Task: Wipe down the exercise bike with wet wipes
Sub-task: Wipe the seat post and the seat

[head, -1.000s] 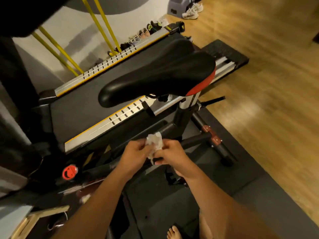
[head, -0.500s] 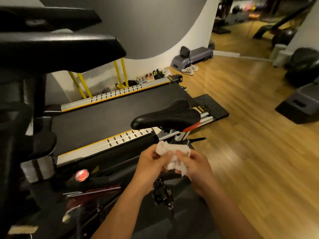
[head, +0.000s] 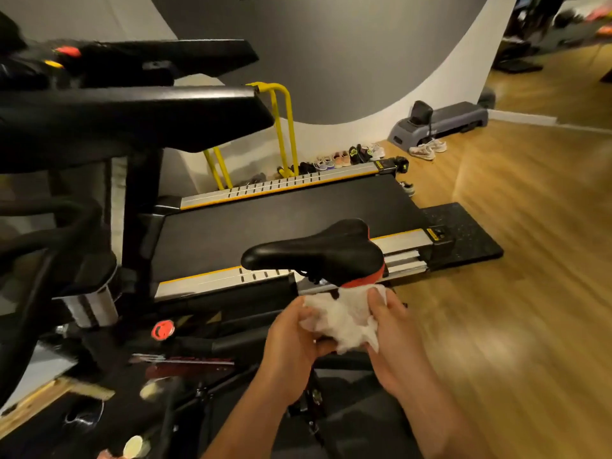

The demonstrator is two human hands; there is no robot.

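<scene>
A: Where is the wipe [head: 342,318] being held?
B: It is being held bunched up between both hands, just below the rear end of the saddle [head: 318,251] and above the frame of the bike [head: 205,346]. Its top edge is being shown close to the red underside of the saddle. Whether the two are touching cannot be told.
A: How is the grip being kept on each side?
B: The left hand [head: 289,346] is being kept clamped on the wipe's left part, with the fingers curled round it. The right hand [head: 395,339] is being kept clamped on the right part, with the fingertips [head: 376,298] pinched over the upper edge, just beside the saddle's rear.
A: What is being seen around the bike?
B: A treadmill [head: 281,210] is being seen right behind the saddle, its far end lying on a dark mat [head: 463,233]. A red knob [head: 163,329] is being shown on the frame, to the left of the hands. Shoes [head: 344,158] are being kept in a row along the wall beyond the treadmill, beside yellow bars [head: 284,127]. A grey step [head: 443,119] is being kept on the wooden floor [head: 513,309], further right by the wall.
</scene>
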